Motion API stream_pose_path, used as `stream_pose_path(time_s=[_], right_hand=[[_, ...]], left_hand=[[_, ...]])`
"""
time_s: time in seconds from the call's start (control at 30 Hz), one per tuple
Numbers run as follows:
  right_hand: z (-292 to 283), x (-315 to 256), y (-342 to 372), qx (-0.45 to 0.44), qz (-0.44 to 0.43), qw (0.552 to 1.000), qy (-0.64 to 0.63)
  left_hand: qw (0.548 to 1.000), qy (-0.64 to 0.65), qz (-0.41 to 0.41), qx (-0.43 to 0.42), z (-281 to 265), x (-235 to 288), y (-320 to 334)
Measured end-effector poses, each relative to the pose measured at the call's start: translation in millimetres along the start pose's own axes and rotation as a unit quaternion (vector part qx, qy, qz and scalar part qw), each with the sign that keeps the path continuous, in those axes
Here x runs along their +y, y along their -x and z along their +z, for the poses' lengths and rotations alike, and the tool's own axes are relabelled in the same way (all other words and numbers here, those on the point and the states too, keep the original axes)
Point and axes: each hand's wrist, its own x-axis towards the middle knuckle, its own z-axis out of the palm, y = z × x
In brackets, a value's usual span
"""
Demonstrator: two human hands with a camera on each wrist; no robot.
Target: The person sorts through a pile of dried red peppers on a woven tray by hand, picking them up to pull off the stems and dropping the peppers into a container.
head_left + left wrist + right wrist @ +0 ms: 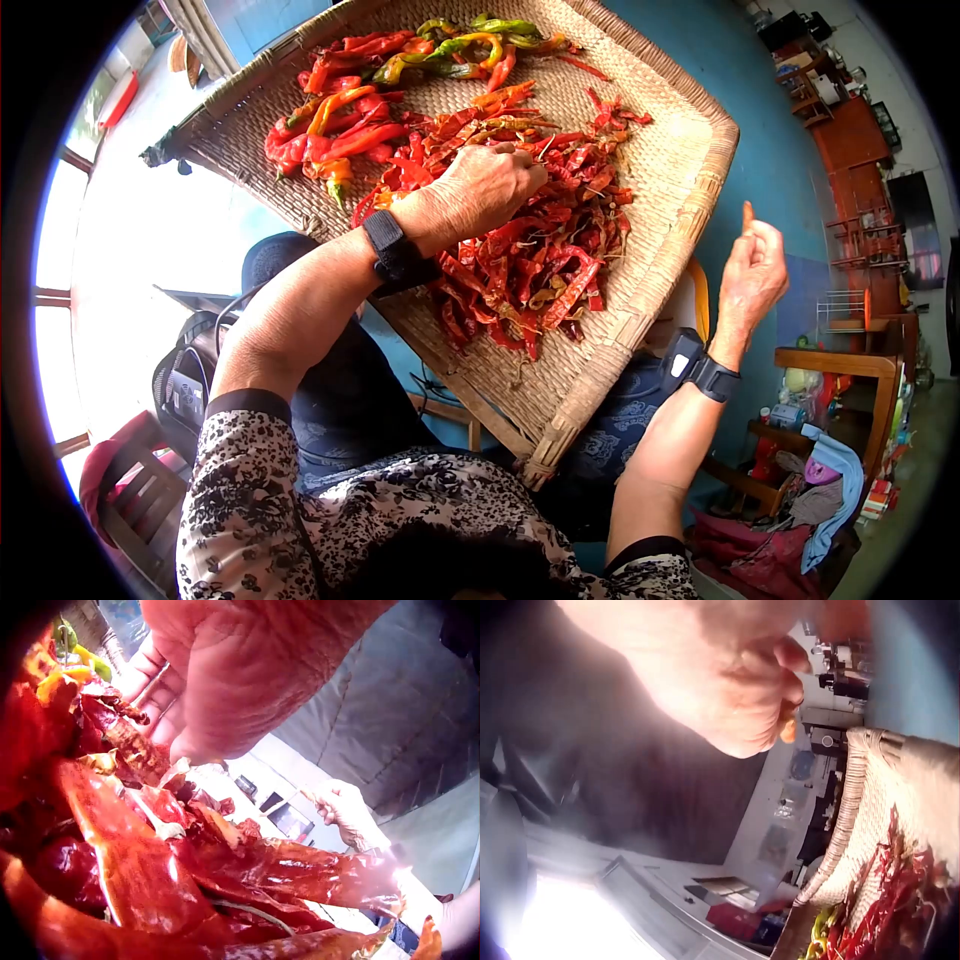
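Wrinkled, papery red peppers [575, 285] are heaped mid-tray; plump, smooth peppers [365, 140] are piled by its far left edge. The tray [680, 130] is coarsely woven, its rim ridged and bound. The heap is touched by the left hand [480, 190], fingers bent; whether anything is gripped cannot be told. A slim orange piece [747, 217] is pinched by the right hand [755, 275], held in open air beyond the right rim. Bare weave is left along that rim.

One woven tray [678, 132], two hands [480, 190], two wristbands [388, 240]; peppers [500, 268] too many to count.
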Motion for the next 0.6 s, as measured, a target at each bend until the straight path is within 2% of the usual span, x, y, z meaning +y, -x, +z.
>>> stream_pose_path(time_s=[0.03, 0.07, 0.13, 0.2, 0.27, 0.33, 0.43, 0.47, 0.6], right_hand=[[-2, 7, -1, -0.005, 0.017, 0.998, 0.064], [0, 13, 1, -0.004, 0.018, 0.998, 0.065], [3, 9, 5, -0.02, -0.069, 0.981, 0.179], [5, -15, 6, -0.036, -0.084, 0.996, -0.001], [13, -42, 17, -0.168, -0.061, 0.977, -0.12], [22, -73, 33, -0.301, -0.115, 0.934, -0.156], [36, -85, 47, -0.394, -0.23, 0.889, -0.022], [39, -83, 49, -0.409, -0.234, 0.882, -0.016], [46, -77, 48, -0.369, -0.239, 0.898, -0.025]], left_hand=[[1.0, 0.006, -0.004, -0.004, 0, 0, 0], [1.0, 0.012, -0.007, -0.008, 1, -1, -1], [1.0, 0.017, -0.012, -0.013, -1, -1, -2], [0.999, 0.022, -0.019, -0.019, 0, -1, -2], [1.0, -0.011, -0.007, -0.01, 2, 0, -1], [1.0, -0.019, -0.005, -0.017, 0, 2, 0], [1.0, -0.009, 0.005, -0.017, -1, 0, -1], [1.0, 0.004, 0.008, -0.013, -1, -1, -1], [1.0, -0.018, 0.003, -0.008, 3, -2, 1]])
